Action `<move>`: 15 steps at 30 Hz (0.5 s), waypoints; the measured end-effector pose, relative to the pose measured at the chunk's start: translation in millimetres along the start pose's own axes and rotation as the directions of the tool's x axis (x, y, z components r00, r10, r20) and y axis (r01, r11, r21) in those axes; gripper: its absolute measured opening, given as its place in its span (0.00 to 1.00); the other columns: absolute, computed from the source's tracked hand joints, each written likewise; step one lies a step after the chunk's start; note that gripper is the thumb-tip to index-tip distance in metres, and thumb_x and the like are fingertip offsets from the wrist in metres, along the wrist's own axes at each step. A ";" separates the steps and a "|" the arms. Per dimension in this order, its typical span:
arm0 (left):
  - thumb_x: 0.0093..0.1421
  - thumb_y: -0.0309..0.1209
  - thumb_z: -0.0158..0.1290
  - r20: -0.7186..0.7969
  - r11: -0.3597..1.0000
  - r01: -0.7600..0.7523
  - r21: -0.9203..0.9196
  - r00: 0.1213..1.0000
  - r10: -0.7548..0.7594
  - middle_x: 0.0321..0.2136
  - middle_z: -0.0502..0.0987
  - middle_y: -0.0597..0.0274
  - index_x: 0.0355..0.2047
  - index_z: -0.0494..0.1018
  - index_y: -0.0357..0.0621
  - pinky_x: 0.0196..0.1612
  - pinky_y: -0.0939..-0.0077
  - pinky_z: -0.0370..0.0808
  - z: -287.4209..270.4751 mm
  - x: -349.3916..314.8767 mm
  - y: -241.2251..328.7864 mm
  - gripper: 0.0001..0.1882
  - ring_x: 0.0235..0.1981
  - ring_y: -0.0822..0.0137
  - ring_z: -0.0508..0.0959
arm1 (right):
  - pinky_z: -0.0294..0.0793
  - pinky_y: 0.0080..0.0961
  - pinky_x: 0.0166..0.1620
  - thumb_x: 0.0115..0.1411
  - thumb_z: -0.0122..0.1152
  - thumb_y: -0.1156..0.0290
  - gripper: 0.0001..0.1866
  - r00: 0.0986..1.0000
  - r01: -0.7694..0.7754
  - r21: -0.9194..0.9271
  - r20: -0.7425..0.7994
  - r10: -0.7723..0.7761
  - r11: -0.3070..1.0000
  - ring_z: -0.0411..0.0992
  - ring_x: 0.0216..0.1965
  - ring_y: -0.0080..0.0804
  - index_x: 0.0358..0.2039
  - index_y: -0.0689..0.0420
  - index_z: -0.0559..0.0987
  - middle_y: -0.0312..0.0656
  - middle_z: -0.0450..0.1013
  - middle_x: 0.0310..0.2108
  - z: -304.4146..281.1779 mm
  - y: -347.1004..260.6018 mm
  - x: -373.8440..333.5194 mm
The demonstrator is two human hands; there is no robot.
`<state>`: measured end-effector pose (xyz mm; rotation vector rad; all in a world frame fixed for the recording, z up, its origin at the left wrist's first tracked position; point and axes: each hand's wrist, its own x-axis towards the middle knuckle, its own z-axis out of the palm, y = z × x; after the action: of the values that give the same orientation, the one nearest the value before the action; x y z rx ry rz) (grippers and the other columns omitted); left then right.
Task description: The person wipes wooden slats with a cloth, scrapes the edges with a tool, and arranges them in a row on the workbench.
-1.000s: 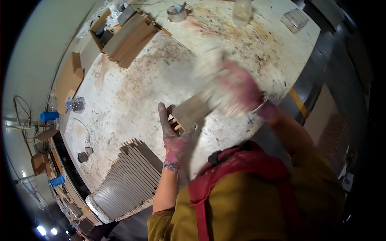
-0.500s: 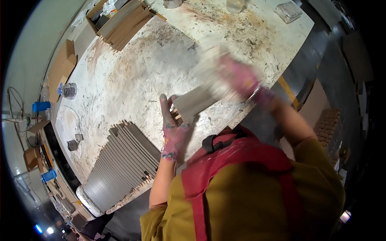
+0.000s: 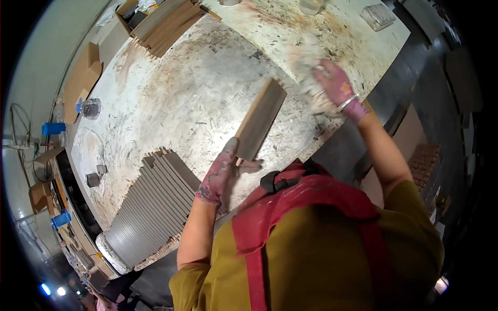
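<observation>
My left hand [image 3: 217, 176], in a pink patterned glove with dark fingertips, grips the near end of a short wooden board [image 3: 263, 123]. The board has a grey-brown face and a pale edge. It is tilted, its far end pointing away and slightly right. My right hand [image 3: 336, 85], in a pink glove, is closed on a whitish rag [image 3: 310, 85], blurred by motion, to the right of the board and apart from it. Left of my left hand, a long row of similar grey boards [image 3: 150, 199] leans together on the stained white table [image 3: 171, 103].
At the far left, more boards [image 3: 168, 26] are piled beside an open carton [image 3: 123, 15]. A clear jar [image 3: 91, 108] and a small dark container [image 3: 93, 180] stand near the left edge. A folded cloth bundle [image 3: 377, 18] and a clear cup [image 3: 310, 6] lie at the far side.
The board has turned from lying sideways with its grey face up to a tilted position pointing away. My right hand and the rag have moved right, off the board.
</observation>
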<state>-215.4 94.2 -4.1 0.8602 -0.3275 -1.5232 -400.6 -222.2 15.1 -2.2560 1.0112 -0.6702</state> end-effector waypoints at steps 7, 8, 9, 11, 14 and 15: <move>0.63 0.49 0.47 -0.080 0.836 0.170 -0.521 0.966 -0.246 0.57 0.64 0.51 0.61 0.56 0.50 0.53 0.54 0.71 -18.0 -5.7 -31.4 0.30 0.52 0.48 0.70 | 0.76 0.31 0.38 0.64 0.44 0.51 0.21 0.639 0.108 -0.109 0.769 0.014 0.988 0.74 0.33 0.33 0.51 0.49 0.71 0.38 0.73 0.40 69.8 -146.0 -55.8; 0.64 0.49 0.46 -0.012 0.719 0.182 -0.671 0.966 -0.257 0.56 0.64 0.51 0.60 0.57 0.50 0.52 0.54 0.71 -14.4 -2.6 -29.7 0.29 0.51 0.49 0.71 | 0.76 0.31 0.35 0.64 0.43 0.50 0.22 0.518 -0.152 -0.176 0.824 0.230 0.973 0.74 0.33 0.33 0.52 0.49 0.71 0.39 0.73 0.40 94.6 -122.0 -37.4; 0.64 0.49 0.45 0.043 0.573 0.193 -0.797 0.963 -0.265 0.56 0.64 0.50 0.59 0.57 0.49 0.52 0.54 0.72 -13.2 -1.8 -28.7 0.28 0.51 0.50 0.71 | 0.77 0.30 0.32 0.66 0.37 0.48 0.25 0.817 0.434 -0.164 0.487 -0.310 0.886 0.74 0.31 0.33 0.54 0.50 0.69 0.44 0.72 0.38 96.6 -73.3 -27.5; 0.64 0.51 0.43 -0.051 0.887 0.120 -0.447 0.986 -0.159 0.55 0.65 0.49 0.61 0.55 0.54 0.50 0.54 0.73 20.6 -3.9 -13.0 0.28 0.49 0.51 0.72 | 0.76 0.25 0.32 0.65 0.41 0.52 0.21 0.913 0.251 0.182 0.283 -0.295 0.951 0.75 0.32 0.30 0.48 0.53 0.71 0.44 0.73 0.39 76.0 27.2 19.8; 0.65 0.52 0.41 -0.185 0.917 0.028 -0.398 0.977 -0.110 0.55 0.65 0.48 0.61 0.55 0.56 0.48 0.54 0.74 12.6 -3.5 -18.2 0.29 0.48 0.50 0.73 | 0.75 0.15 0.30 0.64 0.45 0.60 0.14 0.960 0.213 -0.453 0.263 -0.099 0.866 0.75 0.28 0.26 0.42 0.55 0.74 0.43 0.76 0.36 41.0 17.5 55.6; 0.65 0.52 0.41 -0.186 0.916 0.024 -0.401 0.977 -0.107 0.55 0.65 0.48 0.61 0.55 0.56 0.48 0.54 0.74 15.3 -1.7 -19.2 0.29 0.48 0.50 0.73 | 0.76 0.21 0.30 0.63 0.48 0.57 0.17 0.794 -0.095 0.009 0.603 0.071 0.995 0.75 0.29 0.27 0.45 0.54 0.73 0.42 0.75 0.33 43.7 1.1 50.8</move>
<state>-240.0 94.7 -5.9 0.6978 0.1631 -1.4783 -343.3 -249.8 -6.1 -2.1494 0.7515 0.0898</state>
